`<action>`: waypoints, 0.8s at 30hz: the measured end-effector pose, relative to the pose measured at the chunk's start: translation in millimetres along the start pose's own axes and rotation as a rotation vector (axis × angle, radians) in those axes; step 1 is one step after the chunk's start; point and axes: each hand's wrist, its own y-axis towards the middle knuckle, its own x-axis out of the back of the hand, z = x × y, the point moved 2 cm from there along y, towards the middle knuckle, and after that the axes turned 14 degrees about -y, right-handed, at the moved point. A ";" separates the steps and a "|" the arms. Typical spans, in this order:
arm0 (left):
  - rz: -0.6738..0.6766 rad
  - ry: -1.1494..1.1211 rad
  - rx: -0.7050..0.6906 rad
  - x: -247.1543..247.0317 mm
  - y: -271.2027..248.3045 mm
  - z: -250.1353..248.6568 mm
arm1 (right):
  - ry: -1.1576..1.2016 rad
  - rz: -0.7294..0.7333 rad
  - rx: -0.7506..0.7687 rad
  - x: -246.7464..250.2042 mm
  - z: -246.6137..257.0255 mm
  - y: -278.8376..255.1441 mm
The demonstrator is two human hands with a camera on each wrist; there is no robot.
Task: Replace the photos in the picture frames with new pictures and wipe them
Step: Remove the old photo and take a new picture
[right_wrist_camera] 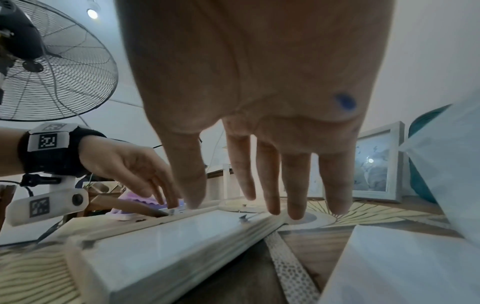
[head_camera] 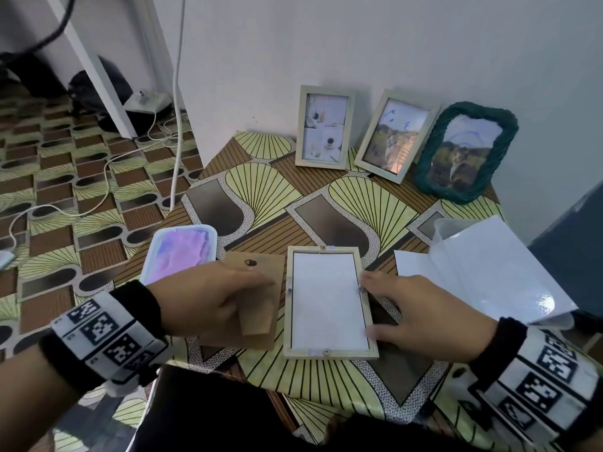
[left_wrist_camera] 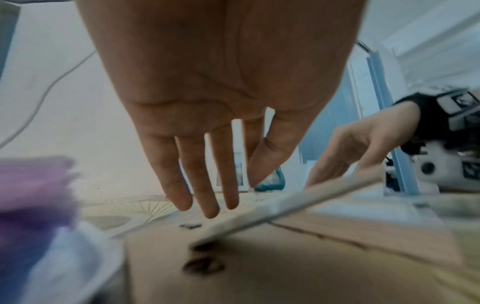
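The desk (head_camera: 267,190), covered in a fan-patterned yellow and brown cloth, carries everything. Against the wall at its far edge lean three filled frames: a dark green woven frame (head_camera: 509,132) on the right, a pale wooden frame (head_camera: 396,136) tilted beside it, and another pale frame (head_camera: 323,126) standing upright to their left. Glossy white sheets (head_camera: 483,269) lie curled at the right edge of the desk.

Near the front edge the open frame (head_camera: 329,300) lies face down, a white sheet showing inside its back. Just left of it lies the brown backing board (head_camera: 257,308) with its stand flap, and beyond that a white tray (head_camera: 182,249) holding a purple cloth.

The left hand (head_camera: 208,298) rests over the backing board with its fingers (left_wrist_camera: 205,185) straight and released, grasping nothing; their tips reach toward the open frame's left edge. The right hand (head_camera: 424,318) is spread along the frame's right edge, its fingers (right_wrist_camera: 296,185) loose and extended, tips at or just beside the rim near a small metal tab. Whether they press the rim cannot be told.

Both wrists wear black bands with square black-and-white coded markers; no readable writing shows.
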 end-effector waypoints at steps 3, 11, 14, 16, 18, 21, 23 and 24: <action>-0.172 -0.100 -0.013 11.2 12.8 -12.6 | 0.065 -0.112 -0.066 7.9 1.5 6.3; -0.198 -0.183 0.157 14.1 74.7 -18.8 | 0.178 -0.124 -0.217 14.6 -3.8 38.1; -0.151 -0.091 0.203 10.4 86.5 -15.8 | 0.138 -0.042 -0.209 13.1 -3.3 45.4; -0.131 -0.011 0.213 8.7 90.3 -15.4 | 0.099 -0.011 -0.193 11.4 -1.6 47.9; -0.133 0.070 0.211 7.3 92.1 -16.7 | 0.059 0.001 -0.185 9.7 0.1 48.8; -0.148 0.157 0.190 5.1 94.0 -21.2 | 0.020 0.013 -0.187 9.4 1.9 48.7; -0.145 0.178 0.196 3.9 96.1 -24.0 | 0.001 0.016 -0.182 9.5 2.4 47.9; -0.137 0.179 0.206 3.6 97.1 -24.8 | -0.009 0.017 -0.178 9.6 2.5 47.1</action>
